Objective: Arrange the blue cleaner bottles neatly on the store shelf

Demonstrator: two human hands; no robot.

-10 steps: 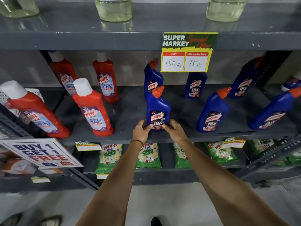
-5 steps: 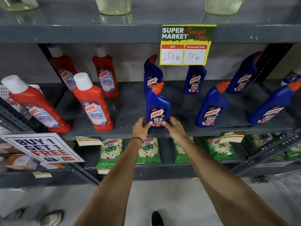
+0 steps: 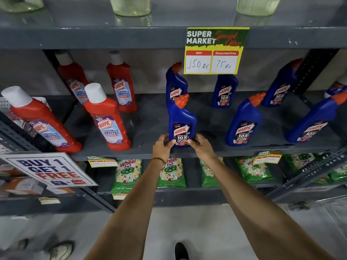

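Note:
A blue cleaner bottle [image 3: 181,121] with an orange cap stands upright near the front of the grey middle shelf [image 3: 150,126]. My left hand [image 3: 163,147] and my right hand [image 3: 201,146] grip its base from both sides. Directly behind it stands a second blue bottle [image 3: 176,83]. To the right, another blue bottle [image 3: 244,122] stands at the front, one [image 3: 225,91] at the back under the price card, one [image 3: 281,85] at the back right, and one [image 3: 315,122] leans at the far right.
Several red cleaner bottles [image 3: 107,119] occupy the shelf's left half. A yellow price card [image 3: 214,51] hangs from the upper shelf edge. Green detergent packets [image 3: 127,173] lie on the shelf below. A "buy 1 get 1 free" sign [image 3: 50,169] sticks out at lower left.
Both hands stay on the front blue bottle, which has turned a little and stands more squarely label-forward. The view has shifted slightly downward.

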